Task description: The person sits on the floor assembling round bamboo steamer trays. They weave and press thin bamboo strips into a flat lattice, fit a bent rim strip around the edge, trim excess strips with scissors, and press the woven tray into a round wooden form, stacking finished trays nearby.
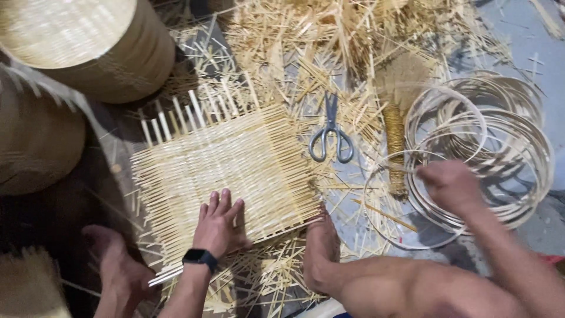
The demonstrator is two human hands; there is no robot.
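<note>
Woven mat (226, 162) under left hand (219, 227); scissors (331, 132), hoops (494, 135) beside

A pair of steel scissors (331, 134) lies closed on the floor (518, 29), handles toward the viewer, amid loose bamboo splints (329, 35) strewn thickly across the top of the view. Just right of the scissors stands a small broom (399, 112) with a wound handle. At upper left sit 2 woven baskets (88, 41), turned bottom up, one partly behind the other. A frayed woven edge (29, 282) shows at lower left.
</note>
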